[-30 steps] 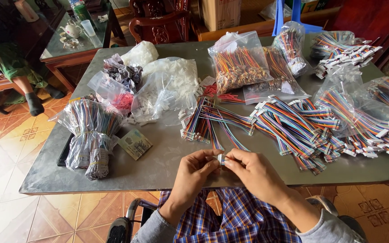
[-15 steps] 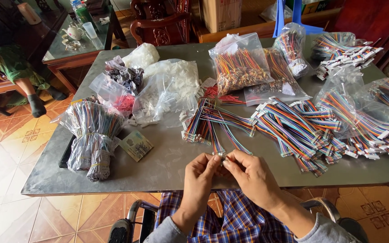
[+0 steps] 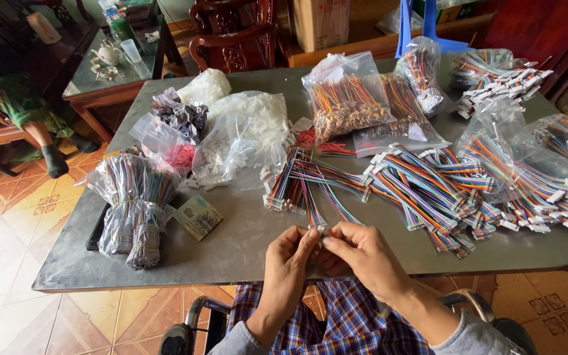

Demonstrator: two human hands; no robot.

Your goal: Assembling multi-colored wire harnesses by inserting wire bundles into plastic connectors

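Head view. The left hand (image 3: 288,263) and the right hand (image 3: 363,258) meet at the near edge of the grey metal table (image 3: 231,256), fingertips pinched together on a small white plastic connector (image 3: 323,229) at the end of a multicoloured ribbon wire lead (image 3: 310,205). Both hands are closed on this piece; the lead runs back to a loose fan of multicoloured wire leads (image 3: 300,179) lying just beyond them. Judged from the hold, the work goes best with the connector kept steady in one hand and the wires kept straight and untwisted.

Surroundings: a heap of rainbow ribbon cables with white plugs (image 3: 442,187) lies to the right, close enough to snag the lead. A clear bag of white plastic housings (image 3: 248,135) sits behind, wrapped bundles of striped wires (image 3: 133,200) at left with a small greenish printed card (image 3: 197,217) beside them. A seated person's leg (image 3: 31,125) shows at far left, well apart.
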